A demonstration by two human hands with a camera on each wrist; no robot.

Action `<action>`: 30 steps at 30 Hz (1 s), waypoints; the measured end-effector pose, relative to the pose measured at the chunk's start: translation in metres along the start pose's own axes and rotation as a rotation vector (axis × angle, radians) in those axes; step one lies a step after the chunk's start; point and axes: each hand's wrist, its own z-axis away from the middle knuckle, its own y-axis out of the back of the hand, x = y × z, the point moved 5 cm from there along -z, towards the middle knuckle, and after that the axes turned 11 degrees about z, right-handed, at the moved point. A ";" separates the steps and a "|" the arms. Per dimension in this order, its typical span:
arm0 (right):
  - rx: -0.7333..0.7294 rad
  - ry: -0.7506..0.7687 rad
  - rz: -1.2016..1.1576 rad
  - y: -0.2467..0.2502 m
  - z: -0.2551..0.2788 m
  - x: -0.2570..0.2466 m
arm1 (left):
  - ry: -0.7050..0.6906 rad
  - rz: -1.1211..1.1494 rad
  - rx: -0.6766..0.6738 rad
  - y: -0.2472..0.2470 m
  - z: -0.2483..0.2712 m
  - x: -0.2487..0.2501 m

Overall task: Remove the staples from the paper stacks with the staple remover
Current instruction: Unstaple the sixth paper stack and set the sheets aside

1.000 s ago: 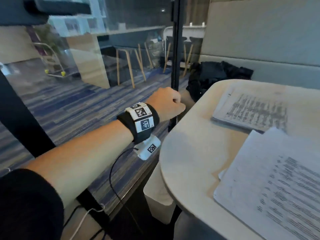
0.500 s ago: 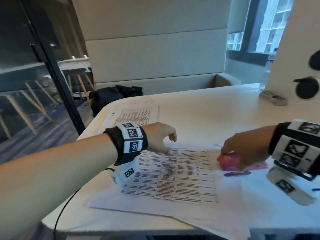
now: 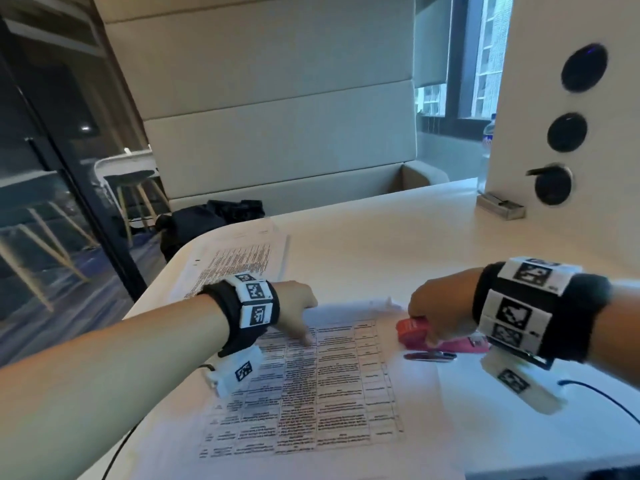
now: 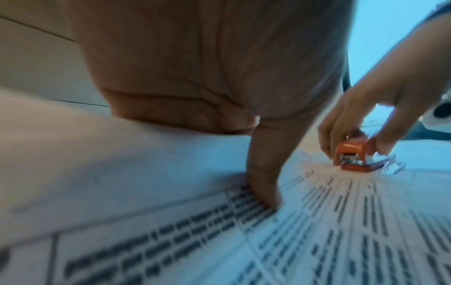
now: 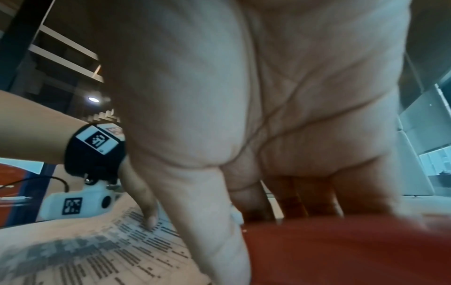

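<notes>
My left hand [image 3: 294, 308] pins the paper [image 3: 311, 393] with one fingertip, others curled; right hand [image 3: 440, 311] grips the remover [image 3: 414, 332] at the corner.

The right hand [image 5: 256, 108] fills the frame, its fingers [image 5: 302, 200] curled down onto a red staple remover [image 5: 341, 250] (blurred). Beyond it, the left hand [image 5: 139, 190] presses one fingertip on the printed paper [image 5: 109, 248].

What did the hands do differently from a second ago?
The left hand left the table's edge, swung onto the near printed paper stack and now presses one fingertip down. The right hand came into view and grips the red staple remover at that stack's top corner. The far paper stack stayed put.
</notes>
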 end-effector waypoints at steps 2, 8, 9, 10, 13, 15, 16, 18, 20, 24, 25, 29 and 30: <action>-0.007 -0.061 -0.004 -0.002 -0.002 0.009 | -0.016 0.101 0.088 0.007 0.005 -0.013; -0.080 -0.173 -0.034 -0.003 -0.006 0.039 | 0.037 0.425 0.586 0.061 0.046 -0.075; -0.077 -0.184 -0.044 -0.004 -0.008 0.043 | 0.034 0.523 0.687 0.070 0.056 -0.086; -0.071 -0.197 -0.061 -0.004 -0.010 0.048 | 0.025 0.624 0.781 0.076 0.065 -0.097; -0.007 -0.228 -0.214 0.004 -0.016 0.058 | -0.078 0.908 0.987 0.083 0.092 -0.106; 0.108 -0.132 -0.522 0.023 -0.020 0.050 | -0.162 1.110 1.070 0.079 0.103 -0.100; 0.201 -0.047 -0.737 0.037 -0.020 0.042 | -0.197 1.192 1.102 0.075 0.107 -0.097; 0.494 0.076 -1.161 0.065 -0.018 0.031 | -0.274 1.305 1.119 0.068 0.108 -0.088; 0.867 0.027 -1.406 0.082 -0.016 0.032 | -0.335 1.356 1.121 0.065 0.107 -0.079; 1.331 -0.015 -1.363 0.107 0.006 0.029 | -0.444 1.286 1.203 0.075 0.110 -0.063; 1.382 0.002 -1.329 0.111 0.009 0.028 | -0.467 1.272 1.243 0.079 0.112 -0.062; 1.432 0.168 -1.410 0.117 0.022 0.022 | -0.576 1.382 1.267 0.088 0.114 -0.060; 1.420 0.204 -1.462 0.116 0.022 0.021 | -0.595 1.425 1.243 0.090 0.114 -0.059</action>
